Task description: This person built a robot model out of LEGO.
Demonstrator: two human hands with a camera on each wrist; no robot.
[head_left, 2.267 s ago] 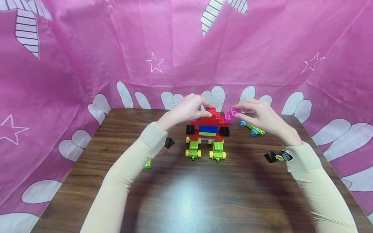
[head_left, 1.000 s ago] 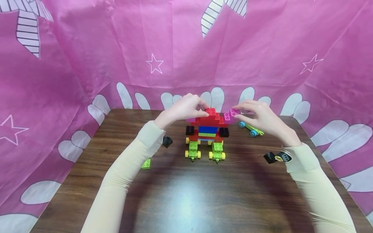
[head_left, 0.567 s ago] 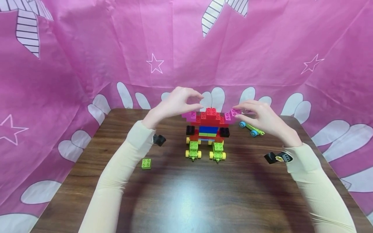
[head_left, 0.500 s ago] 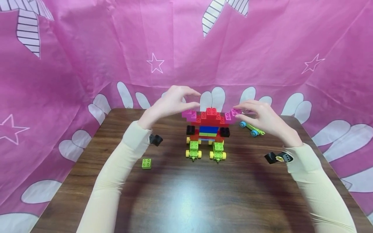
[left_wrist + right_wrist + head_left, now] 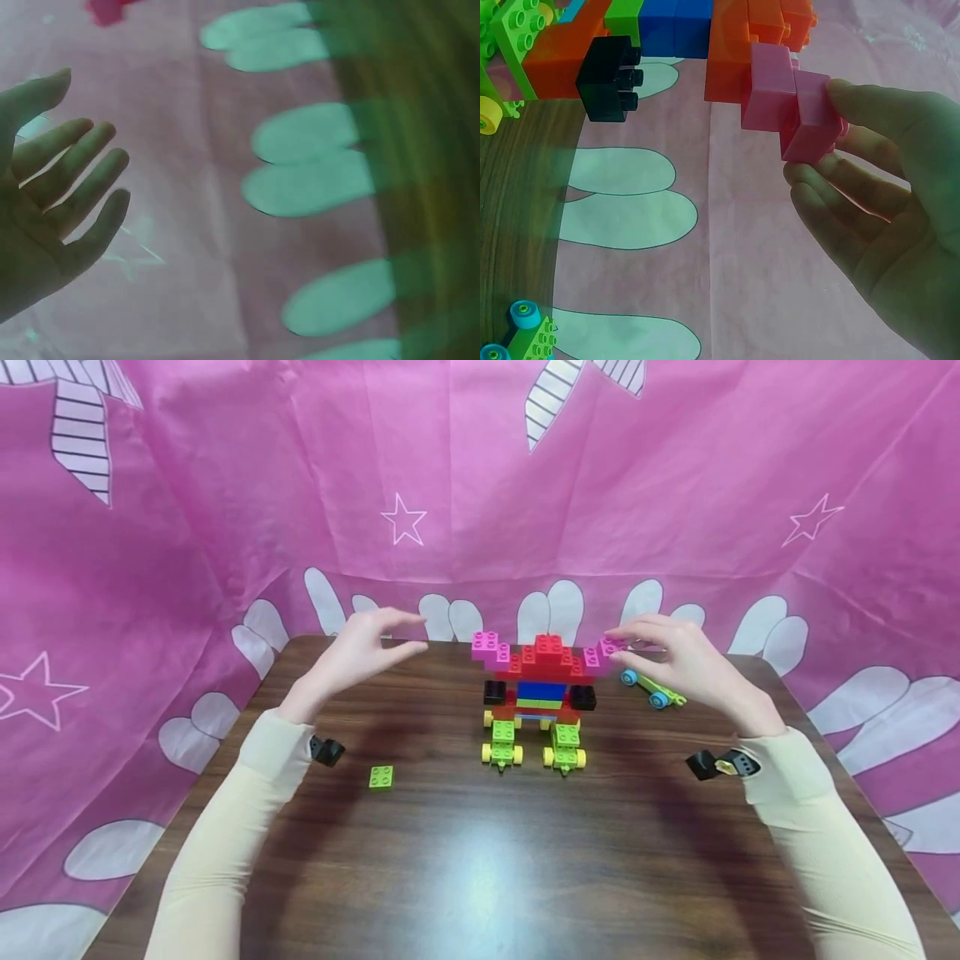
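Observation:
A toy brick figure point(image 5: 542, 669) stands at the back middle of the table in the head view. Its body is stacked red, with a blue-and-green middle, black side bricks and green wheeled feet. Pink bricks step out from both upper sides. My right hand point(image 5: 678, 668) pinches the outer pink brick point(image 5: 811, 118) on the right side between thumb and fingers. Left of the figure, my left hand point(image 5: 352, 652) is raised over the table, apart from the bricks. Its fingers are spread and relaxed in the left wrist view, holding nothing.
A flat-lying green brick point(image 5: 381, 777) is on the table at left. Behind my right hand is a green toy car base point(image 5: 657, 688) with blue wheels. A pink printed cloth point(image 5: 480, 485) hangs round the wooden table point(image 5: 585, 860) at the back and sides.
My left hand has let go of the figure's red top and drawn away to the left, uncovering the left pink bricks and the loose green brick. My right hand has kept its pinch.

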